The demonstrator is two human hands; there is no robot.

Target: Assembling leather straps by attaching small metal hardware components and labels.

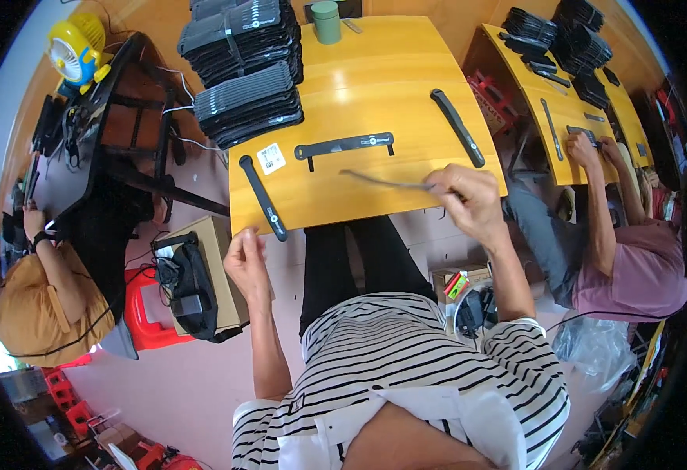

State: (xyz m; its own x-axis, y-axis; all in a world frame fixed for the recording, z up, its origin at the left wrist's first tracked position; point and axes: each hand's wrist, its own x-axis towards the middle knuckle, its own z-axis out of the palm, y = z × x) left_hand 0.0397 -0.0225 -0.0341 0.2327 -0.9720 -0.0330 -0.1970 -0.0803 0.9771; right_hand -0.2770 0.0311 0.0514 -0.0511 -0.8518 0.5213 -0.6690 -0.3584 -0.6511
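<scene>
head view: the right hand (469, 200) pinches one end of a thin strip (386, 183), which juts leftward over the table (390, 70). the left hand (247, 262), fingers curled, is near the left strap (263, 197); whether it pinches anything i cannot tell. farther out lie a middle strap (343, 146), a right strap (457, 128), a label (271, 158) and black stacks (242, 86).

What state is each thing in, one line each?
Right hand: pinching a dark strip
Dark strip: one end free
Left hand: fingers curled, contents unclear
Three black straps: lying flat, apart
Upper strap stack: banded
Green canister: upright, lid on
Yellow fan: can't tell if running
</scene>
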